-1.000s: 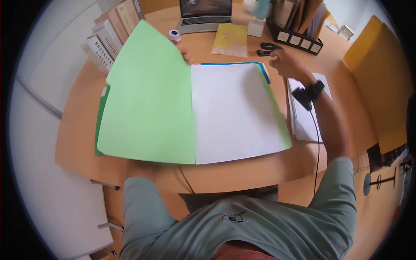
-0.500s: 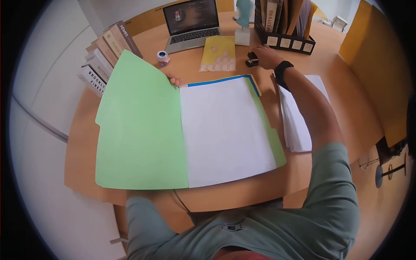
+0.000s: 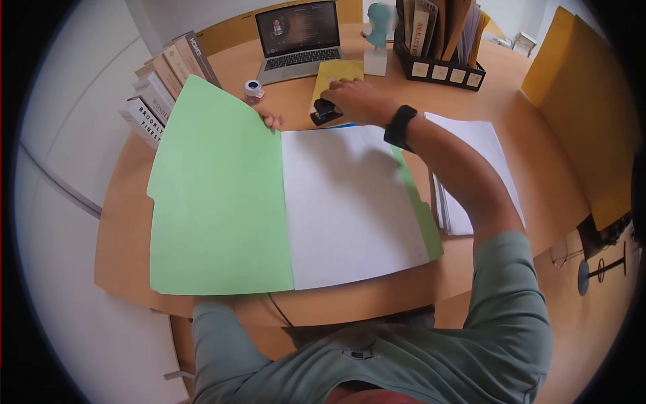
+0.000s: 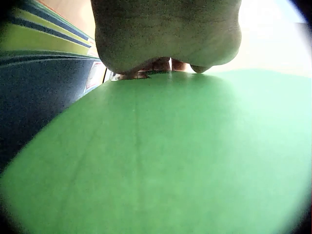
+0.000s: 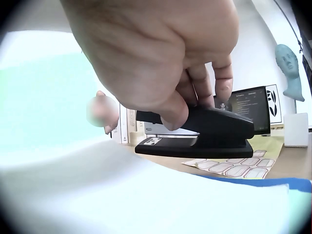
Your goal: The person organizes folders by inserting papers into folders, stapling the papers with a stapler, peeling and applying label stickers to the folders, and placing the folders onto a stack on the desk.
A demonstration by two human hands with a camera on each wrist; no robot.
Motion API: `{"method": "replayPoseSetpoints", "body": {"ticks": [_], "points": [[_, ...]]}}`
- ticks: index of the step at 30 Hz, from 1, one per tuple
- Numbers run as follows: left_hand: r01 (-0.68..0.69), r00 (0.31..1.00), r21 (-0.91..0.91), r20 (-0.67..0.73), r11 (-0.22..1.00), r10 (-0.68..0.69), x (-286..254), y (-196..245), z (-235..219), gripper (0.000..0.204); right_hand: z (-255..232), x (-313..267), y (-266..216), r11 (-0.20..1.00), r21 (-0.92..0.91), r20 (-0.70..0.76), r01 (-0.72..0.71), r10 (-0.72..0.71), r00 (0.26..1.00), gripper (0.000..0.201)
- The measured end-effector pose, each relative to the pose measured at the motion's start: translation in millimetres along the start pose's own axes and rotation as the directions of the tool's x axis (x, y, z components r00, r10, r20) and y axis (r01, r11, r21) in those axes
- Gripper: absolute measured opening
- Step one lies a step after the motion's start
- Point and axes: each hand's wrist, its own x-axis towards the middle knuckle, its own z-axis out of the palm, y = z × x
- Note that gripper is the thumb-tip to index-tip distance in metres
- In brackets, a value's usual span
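Observation:
A green folder (image 3: 219, 195) lies spread on the table, its left cover raised, with white paper (image 3: 343, 222) on its right half. My left hand (image 3: 271, 120) holds the cover's top edge near the fold; most of that hand is hidden behind the cover. In the left wrist view the palm (image 4: 168, 36) lies close over the green cover (image 4: 161, 146), fingers at its far edge. My right hand (image 3: 360, 101) grips a black stapler (image 5: 219, 124) from above, thumb on the near side. The stapler is just beyond the paper's top edge, its jaws apart.
Behind stand a laptop (image 3: 299, 40), a yellow sheet with labels (image 3: 336, 69), a teal bust (image 3: 381, 25) and a black file organizer (image 3: 447, 71). Books (image 3: 145, 120) stand at left near a tape roll (image 3: 253, 89). A paper stack (image 3: 474, 145) lies at right, under my forearm.
My right hand has taken hold of the stapler and brought it left and nearer, to the paper's top edge. My left hand has stayed at the folder cover; the head view has shifted.

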Motion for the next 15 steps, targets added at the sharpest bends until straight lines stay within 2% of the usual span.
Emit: {"method": "replayPoseSetpoints", "body": {"ticks": [2, 9, 15], "points": [[0.000, 1.000, 0.010, 0.003, 1.000, 0.000, 2, 0, 2, 0.029, 4, 4, -6, 0.999, -0.037, -0.011, 0.033, -0.033, 0.999, 0.024], [0.014, 1.000, 0.035, 0.023, 0.999, -0.014, 5, -1, 6, 0.029, 6, 5, -9, 0.997, -0.002, 0.008, 0.083, -0.083, 0.996, 0.030], [0.013, 0.999, 0.041, 0.050, 0.999, -0.015, 8, -1, 8, 0.029, -10, -1, -16, 0.993, 0.112, 0.134, 0.039, -0.054, 0.990, 0.039]]}}
